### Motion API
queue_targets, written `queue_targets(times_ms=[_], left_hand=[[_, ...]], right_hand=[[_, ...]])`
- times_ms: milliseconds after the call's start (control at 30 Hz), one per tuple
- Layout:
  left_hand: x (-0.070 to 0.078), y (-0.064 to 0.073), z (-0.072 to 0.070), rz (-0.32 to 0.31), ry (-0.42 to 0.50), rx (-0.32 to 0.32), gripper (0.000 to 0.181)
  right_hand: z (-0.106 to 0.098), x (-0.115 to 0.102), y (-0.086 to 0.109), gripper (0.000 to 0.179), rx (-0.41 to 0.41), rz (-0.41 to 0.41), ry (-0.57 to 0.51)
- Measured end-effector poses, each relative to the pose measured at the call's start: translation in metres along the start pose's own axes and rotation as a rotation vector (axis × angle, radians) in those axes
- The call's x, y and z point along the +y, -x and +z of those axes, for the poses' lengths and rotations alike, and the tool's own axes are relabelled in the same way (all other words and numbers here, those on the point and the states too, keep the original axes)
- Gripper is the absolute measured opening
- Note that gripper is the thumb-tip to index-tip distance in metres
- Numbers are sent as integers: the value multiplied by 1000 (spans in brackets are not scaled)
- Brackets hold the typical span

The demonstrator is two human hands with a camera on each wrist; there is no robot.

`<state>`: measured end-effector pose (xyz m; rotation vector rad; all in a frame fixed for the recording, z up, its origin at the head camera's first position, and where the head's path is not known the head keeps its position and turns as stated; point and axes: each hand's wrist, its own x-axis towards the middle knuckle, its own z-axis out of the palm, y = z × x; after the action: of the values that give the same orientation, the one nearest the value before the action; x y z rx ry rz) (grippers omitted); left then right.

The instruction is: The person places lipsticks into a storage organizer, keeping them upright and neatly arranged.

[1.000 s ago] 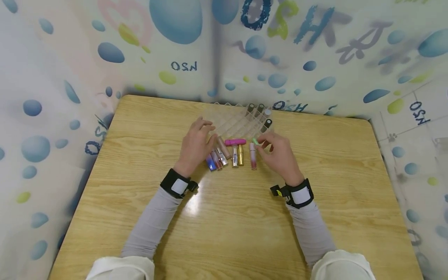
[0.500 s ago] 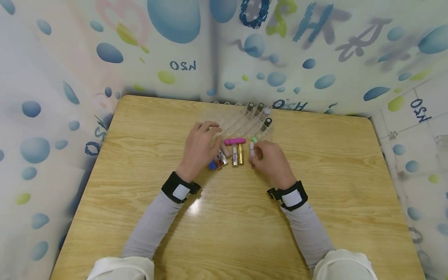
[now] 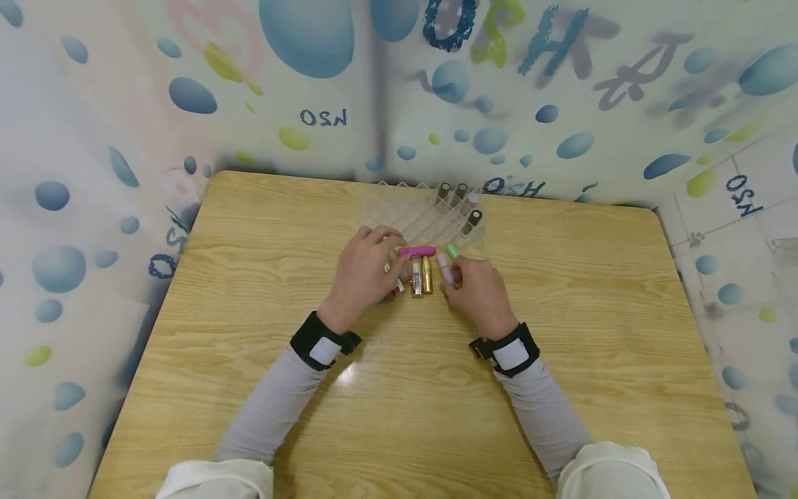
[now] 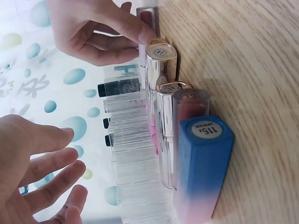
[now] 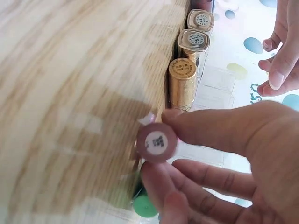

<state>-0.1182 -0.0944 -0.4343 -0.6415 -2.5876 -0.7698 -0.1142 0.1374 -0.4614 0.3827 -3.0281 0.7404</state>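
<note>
My right hand pinches a lip gloss tube with a pale pink cap between thumb and fingers; its round labelled end faces the right wrist camera. My left hand hovers over the left-hand lipsticks, fingers loosely bent and holding nothing. Under it in the head view, mostly hidden, are a blue-and-pink lipstick and a clear-cased reddish tube. Between the hands lie a gold lipstick, a silver lipstick and, crosswise behind them, a magenta tube.
A clear divided organizer stands at the table's back edge, with several dark-capped tubes in its right-hand compartments. A green-capped tube lies just beyond the right hand. The patterned wall covering rises right behind the table.
My right hand has moved from the green-capped tube to the pink-capped lip gloss, gripped it and tilted it. My left hand has shifted slightly right and nearer, covering more of the lipsticks.
</note>
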Motion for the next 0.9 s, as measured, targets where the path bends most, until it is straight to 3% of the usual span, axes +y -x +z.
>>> queue_targets(times_ms=[333,533,900], left_hand=[[0,0,6,-7,27,-56,23],[3,0,9,-4,59,-91,20],[8,2,12,5,235,-183,41]], right_hand=[[-5,-3,3,15,4,13,80],[-16,-9,4,16,8,-16,65],[-37,-22,13,18,23,-127,29]])
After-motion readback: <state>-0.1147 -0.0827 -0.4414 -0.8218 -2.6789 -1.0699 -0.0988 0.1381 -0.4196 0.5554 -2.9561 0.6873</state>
